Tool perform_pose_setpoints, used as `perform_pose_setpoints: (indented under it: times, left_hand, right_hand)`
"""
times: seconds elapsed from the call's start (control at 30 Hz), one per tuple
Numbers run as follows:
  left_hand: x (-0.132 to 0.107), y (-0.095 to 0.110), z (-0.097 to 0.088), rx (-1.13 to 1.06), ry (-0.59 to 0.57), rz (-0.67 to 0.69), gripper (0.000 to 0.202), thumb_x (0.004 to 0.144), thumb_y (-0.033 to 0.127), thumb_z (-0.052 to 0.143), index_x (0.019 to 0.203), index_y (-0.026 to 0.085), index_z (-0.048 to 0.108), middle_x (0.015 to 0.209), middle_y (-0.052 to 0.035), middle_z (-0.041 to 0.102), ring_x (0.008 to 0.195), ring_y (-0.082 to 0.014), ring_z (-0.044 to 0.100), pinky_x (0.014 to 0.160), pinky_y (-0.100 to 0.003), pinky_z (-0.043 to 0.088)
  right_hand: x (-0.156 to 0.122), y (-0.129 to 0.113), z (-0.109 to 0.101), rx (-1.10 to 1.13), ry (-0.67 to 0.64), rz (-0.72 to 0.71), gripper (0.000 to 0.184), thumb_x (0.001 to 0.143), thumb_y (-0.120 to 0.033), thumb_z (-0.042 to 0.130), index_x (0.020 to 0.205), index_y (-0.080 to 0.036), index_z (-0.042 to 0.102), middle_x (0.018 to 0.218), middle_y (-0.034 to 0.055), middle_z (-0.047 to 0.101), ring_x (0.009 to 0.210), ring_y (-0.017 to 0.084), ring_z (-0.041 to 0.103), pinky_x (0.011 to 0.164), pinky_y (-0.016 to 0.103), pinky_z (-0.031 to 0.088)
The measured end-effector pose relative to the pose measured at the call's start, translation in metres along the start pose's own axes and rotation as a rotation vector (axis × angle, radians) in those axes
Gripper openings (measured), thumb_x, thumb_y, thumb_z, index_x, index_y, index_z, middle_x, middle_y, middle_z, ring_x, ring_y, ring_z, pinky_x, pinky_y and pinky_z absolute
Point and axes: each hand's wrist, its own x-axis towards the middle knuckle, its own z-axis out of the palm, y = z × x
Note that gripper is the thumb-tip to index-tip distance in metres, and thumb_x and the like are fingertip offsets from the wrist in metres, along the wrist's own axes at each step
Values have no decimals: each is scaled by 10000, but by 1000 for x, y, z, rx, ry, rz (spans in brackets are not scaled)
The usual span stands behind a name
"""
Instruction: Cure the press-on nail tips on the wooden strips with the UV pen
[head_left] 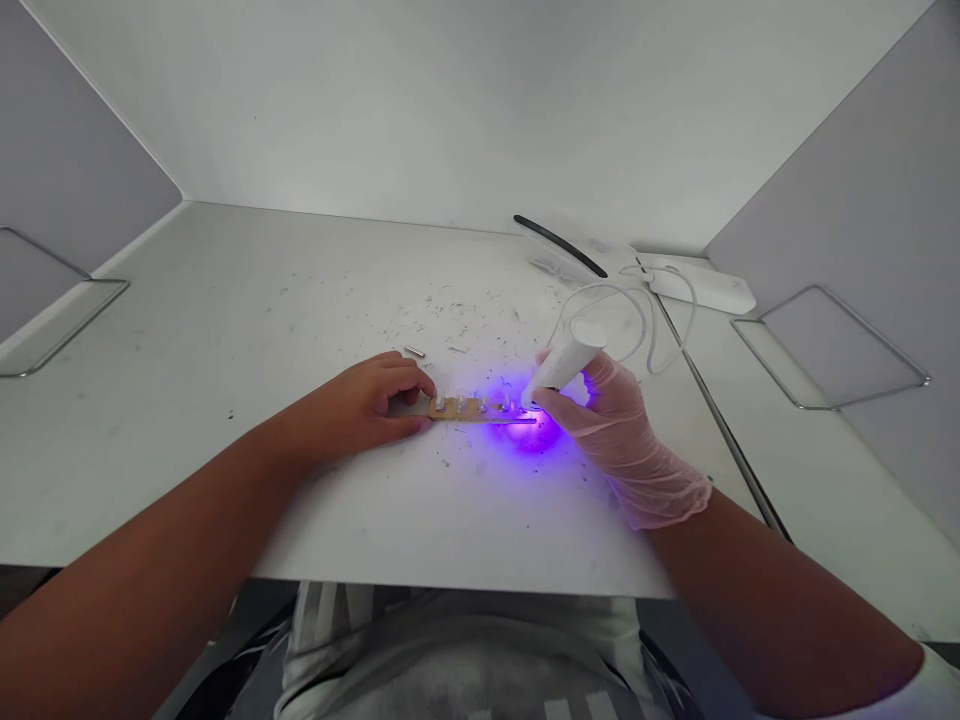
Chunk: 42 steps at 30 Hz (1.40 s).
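UV pen (561, 362) glowing violet over the wooden strip (469, 408), center frame.
My left hand (367, 400) pinches the strip's end on the bench (225, 330), grip closed; my gloved right hand (619, 430) wraps its grip around the pen.

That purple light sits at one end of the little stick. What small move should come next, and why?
Probably slide the pen lamp a little leftward along the wooden stick. The right hand aims it at the right end, where the violet glow falls; the small white pieces nearer the left hand, which pins the other end, lie outside it.
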Motion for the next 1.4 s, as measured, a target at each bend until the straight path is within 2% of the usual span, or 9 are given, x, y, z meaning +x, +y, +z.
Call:
perform_pose_setpoints:
  times: [0.23, 0.93, 1.17, 1.4]
  left_hand:
    - [0, -2, 1, 9, 10, 30, 257, 858, 397, 632, 1009, 196, 682, 867, -32, 608, 836, -181, 560, 729, -298, 469]
    - [1, 0, -1, -5, -10, 7, 274, 856, 411, 623, 1011, 194, 686, 867, -42, 617, 847, -190, 556, 732, -314, 485]
    - [0, 2, -2, -2, -19, -33, 287, 856, 431, 620, 1012, 198, 680, 904, -54, 632, 877, -201, 567, 751, -329, 495]
    - [0, 3, -1, 2, -8, -34, 262, 845, 409, 619, 993, 203, 683, 892, -50, 619, 866, -202, 565, 753, -336, 495]
  right_hand:
    - [-1, 1, 0, 7, 1, 3, 85, 761, -230, 654, 823, -248, 598, 780, -11, 572, 707, 160, 584, 621, 348, 515]
    - [-2, 4, 0, -9, -1, 16, 91, 762, -241, 665, 825, -250, 600, 790, -11, 581, 716, 158, 589, 629, 340, 525]
    - [0, 0, 0, 17, -13, 50, 108, 734, -301, 649, 802, -252, 580, 766, -4, 572, 705, 168, 549, 637, 366, 499]
    - [0, -1, -1, 14, -20, 96, 101, 722, -286, 653, 773, -256, 571, 762, -8, 574, 710, 169, 553, 642, 361, 495]
